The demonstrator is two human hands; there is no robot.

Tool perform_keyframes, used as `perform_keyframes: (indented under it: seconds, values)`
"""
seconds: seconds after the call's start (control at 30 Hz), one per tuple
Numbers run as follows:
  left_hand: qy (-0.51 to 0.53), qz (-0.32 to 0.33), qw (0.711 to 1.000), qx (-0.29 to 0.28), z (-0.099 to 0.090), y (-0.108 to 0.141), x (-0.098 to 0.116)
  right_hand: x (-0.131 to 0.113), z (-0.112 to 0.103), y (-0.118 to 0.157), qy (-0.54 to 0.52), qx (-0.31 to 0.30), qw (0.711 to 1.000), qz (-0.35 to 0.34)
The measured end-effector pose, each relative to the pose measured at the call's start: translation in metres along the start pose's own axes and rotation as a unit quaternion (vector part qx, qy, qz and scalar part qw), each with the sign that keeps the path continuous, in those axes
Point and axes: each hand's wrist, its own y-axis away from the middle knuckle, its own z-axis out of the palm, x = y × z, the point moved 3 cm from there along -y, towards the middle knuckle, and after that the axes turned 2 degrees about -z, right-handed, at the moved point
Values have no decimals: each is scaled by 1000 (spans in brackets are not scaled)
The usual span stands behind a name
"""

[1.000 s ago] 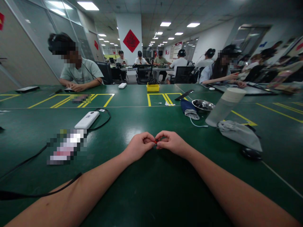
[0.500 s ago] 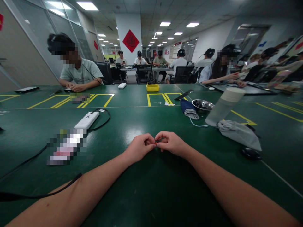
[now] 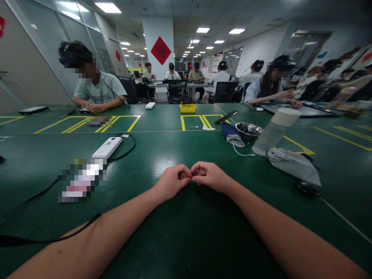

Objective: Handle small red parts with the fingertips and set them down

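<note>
In the head view my left hand [image 3: 173, 179] and my right hand [image 3: 209, 175] meet over the middle of the green table [image 3: 162, 240]. Between their pinched fingertips sits a tiny red and dark piece [image 3: 192, 175]. Both hands grip it, thumbs and forefingers pressed close together. Most of the piece is covered by the fingers, and it is too small for me to tell its kind.
Left of my hands lie a white power bank [image 3: 107, 148] with a black cable and a blurred-out item [image 3: 83, 182]. To the right are a metal bowl [image 3: 249, 130], a tilted bottle [image 3: 274, 131], a grey pouch [image 3: 295, 164] and a black mouse [image 3: 308, 188]. A yellow box [image 3: 187, 108] stands farther back.
The hands hold nearly the same place and pinch. The little piece between the fingertips shows a slightly different side, redder than before.
</note>
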Motion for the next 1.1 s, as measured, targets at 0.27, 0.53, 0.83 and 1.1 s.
perform_keyframes:
  seconds: [0.27, 0.53, 0.83, 1.1]
  values:
    - [-16, 24, 999, 44, -3, 1, 2, -1, 3, 0, -41, -6, 999, 22]
    - [-122, 21, 991, 56, 0, -2, -3, 4, 8, -3, 105, 17, 994, 7]
    - [-125, 29, 992, 7, 4, -3, 0, -9, 8, -6, 326, 80, 941, -44]
    - [-156, 26, 987, 11, 7, -1, 4, -12, -10, 1, 301, 71, 949, -56]
